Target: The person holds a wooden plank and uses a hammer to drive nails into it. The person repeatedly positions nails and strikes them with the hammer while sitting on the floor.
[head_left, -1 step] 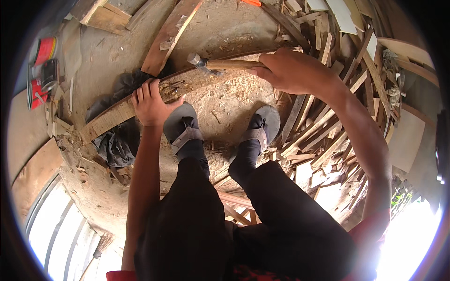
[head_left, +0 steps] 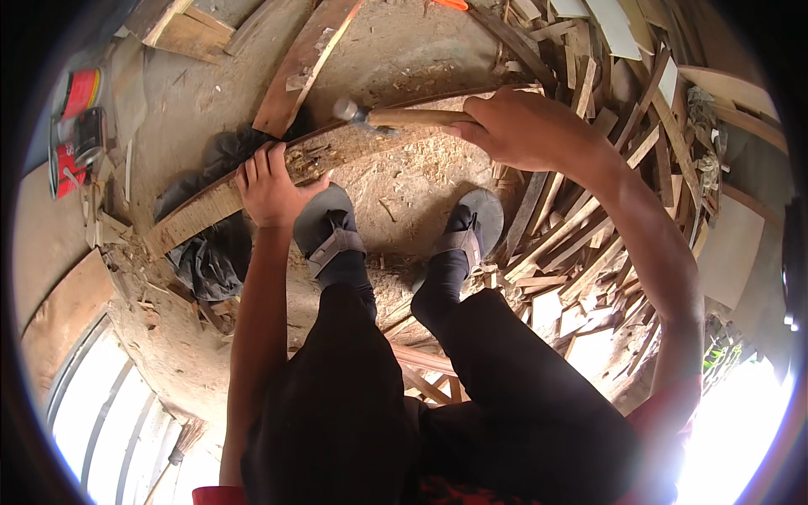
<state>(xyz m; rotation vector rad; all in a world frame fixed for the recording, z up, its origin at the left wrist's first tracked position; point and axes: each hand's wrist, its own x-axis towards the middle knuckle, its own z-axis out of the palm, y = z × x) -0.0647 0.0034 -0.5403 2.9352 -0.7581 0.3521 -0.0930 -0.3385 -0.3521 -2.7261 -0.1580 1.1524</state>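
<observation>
Above the floor [head_left: 408, 181], the right hand [head_left: 523, 128] grips a hammer [head_left: 412, 118]; the left hand [head_left: 276, 187] clasps a plank [head_left: 195, 216].

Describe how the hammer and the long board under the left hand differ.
The hammer is short; the long board is far longer and wider. The hammer has a grey head, blurred here, on a wooden handle; the long board shows rough wood. The hammer is gripped by the right hand; the long board has the left hand on it. Both show brownish wood.
</observation>
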